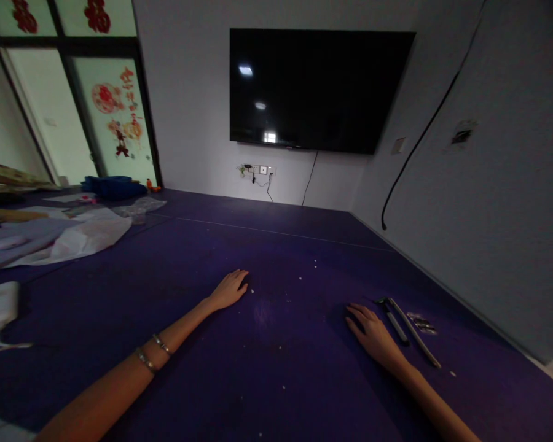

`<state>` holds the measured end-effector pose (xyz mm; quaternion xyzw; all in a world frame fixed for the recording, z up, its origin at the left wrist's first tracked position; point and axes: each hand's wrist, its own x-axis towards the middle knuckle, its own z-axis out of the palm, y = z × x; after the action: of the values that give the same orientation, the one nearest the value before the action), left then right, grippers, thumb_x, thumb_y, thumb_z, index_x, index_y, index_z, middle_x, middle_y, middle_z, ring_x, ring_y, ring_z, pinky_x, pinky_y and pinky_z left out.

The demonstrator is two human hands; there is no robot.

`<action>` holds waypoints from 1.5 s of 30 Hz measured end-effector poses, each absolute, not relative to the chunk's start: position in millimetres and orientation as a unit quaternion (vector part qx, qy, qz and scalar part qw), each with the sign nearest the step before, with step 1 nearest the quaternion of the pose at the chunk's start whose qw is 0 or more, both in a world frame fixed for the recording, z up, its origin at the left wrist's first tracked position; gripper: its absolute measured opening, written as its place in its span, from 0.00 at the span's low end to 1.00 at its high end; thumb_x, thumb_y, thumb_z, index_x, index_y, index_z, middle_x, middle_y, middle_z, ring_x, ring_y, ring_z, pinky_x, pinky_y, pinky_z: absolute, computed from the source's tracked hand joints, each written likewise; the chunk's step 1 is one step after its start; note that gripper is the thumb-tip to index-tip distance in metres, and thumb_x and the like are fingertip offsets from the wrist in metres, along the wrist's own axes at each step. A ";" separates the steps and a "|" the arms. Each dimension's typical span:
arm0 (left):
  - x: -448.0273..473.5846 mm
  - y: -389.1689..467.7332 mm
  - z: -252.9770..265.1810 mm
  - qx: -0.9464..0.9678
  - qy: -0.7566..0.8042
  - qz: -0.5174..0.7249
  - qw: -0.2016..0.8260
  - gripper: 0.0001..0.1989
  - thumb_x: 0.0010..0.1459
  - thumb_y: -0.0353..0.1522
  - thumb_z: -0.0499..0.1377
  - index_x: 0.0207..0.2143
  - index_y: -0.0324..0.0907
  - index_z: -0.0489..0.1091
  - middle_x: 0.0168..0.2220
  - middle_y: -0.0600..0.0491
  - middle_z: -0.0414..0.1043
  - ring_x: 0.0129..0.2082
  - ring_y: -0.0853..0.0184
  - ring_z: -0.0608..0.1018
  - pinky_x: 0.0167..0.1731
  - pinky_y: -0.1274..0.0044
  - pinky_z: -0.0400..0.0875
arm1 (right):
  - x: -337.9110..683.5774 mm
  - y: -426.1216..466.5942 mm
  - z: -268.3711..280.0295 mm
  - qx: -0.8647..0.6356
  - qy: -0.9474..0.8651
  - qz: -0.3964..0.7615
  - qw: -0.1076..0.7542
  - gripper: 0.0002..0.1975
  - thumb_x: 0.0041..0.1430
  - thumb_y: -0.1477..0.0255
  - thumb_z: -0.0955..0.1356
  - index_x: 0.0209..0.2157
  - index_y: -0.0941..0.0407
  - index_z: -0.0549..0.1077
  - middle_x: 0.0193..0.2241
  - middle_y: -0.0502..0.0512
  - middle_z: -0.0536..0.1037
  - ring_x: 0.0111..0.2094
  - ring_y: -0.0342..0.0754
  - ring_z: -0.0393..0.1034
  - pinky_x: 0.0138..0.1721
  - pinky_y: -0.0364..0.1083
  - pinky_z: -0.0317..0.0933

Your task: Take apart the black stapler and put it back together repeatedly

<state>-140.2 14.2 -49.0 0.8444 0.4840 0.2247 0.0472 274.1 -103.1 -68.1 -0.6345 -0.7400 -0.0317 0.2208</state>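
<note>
Head view gives me the left hand (pixel 228 290) palm down at the purple table (pixel 188 368), fingers loosely extended beside a white scrap (pixel 252 291). I see the right hand (pixel 373 334) likewise unclenched and holding nothing, just left of a pen-like tool (pixel 397 325) and curved strip (pixel 415 334). Red characters (pixel 97 16) on the upper panes look like 福; the door's red writing (pixel 127 98) is too blurred.

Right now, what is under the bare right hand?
Around the bare right hand, the flat purple surface shows; whatever lies directly beneath the hand is covered and cannot be seen.
</note>
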 end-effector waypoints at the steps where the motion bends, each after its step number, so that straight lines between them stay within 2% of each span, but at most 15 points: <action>1: -140.0 13.3 -48.2 0.845 0.484 0.222 0.046 0.21 0.58 0.37 0.47 0.53 0.38 0.60 0.56 0.42 0.61 0.58 0.58 0.60 0.55 0.64 0.53 | 274.8 -102.8 -69.3 -0.633 -0.741 -0.034 0.222 0.22 0.59 0.62 0.57 0.49 0.57 0.69 0.50 0.62 0.68 0.51 0.57 0.62 0.50 0.56 0.59; 9: -138.9 9.4 -42.4 0.850 0.497 0.172 0.031 0.23 0.59 0.37 0.45 0.53 0.35 0.61 0.57 0.42 0.59 0.58 0.59 0.59 0.57 0.67 0.51 | 277.5 -100.8 -73.5 -0.619 -0.751 -0.047 0.224 0.23 0.59 0.62 0.57 0.49 0.60 0.69 0.50 0.63 0.68 0.51 0.56 0.62 0.50 0.54 0.58; 38: -143.7 22.5 -54.8 0.856 0.482 0.186 0.005 0.22 0.59 0.38 0.45 0.51 0.37 0.64 0.56 0.43 0.60 0.58 0.59 0.60 0.56 0.66 0.53 | 269.8 -107.9 -62.3 -0.629 -0.747 -0.024 0.214 0.23 0.60 0.64 0.56 0.51 0.60 0.68 0.52 0.63 0.67 0.54 0.55 0.59 0.54 0.55 0.54; 45: -146.9 27.9 -61.0 0.857 0.477 0.196 0.005 0.22 0.59 0.39 0.45 0.51 0.39 0.64 0.56 0.44 0.60 0.58 0.60 0.60 0.56 0.66 0.53 | 273.2 -104.5 -59.7 -0.612 -0.750 0.015 0.251 0.22 0.57 0.64 0.59 0.49 0.59 0.70 0.51 0.62 0.69 0.53 0.54 0.61 0.54 0.54 0.55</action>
<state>-146.9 27.9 -61.0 0.8569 0.4769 0.1957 0.0046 273.2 -104.5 -59.7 -0.6118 -0.7498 0.0154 0.2515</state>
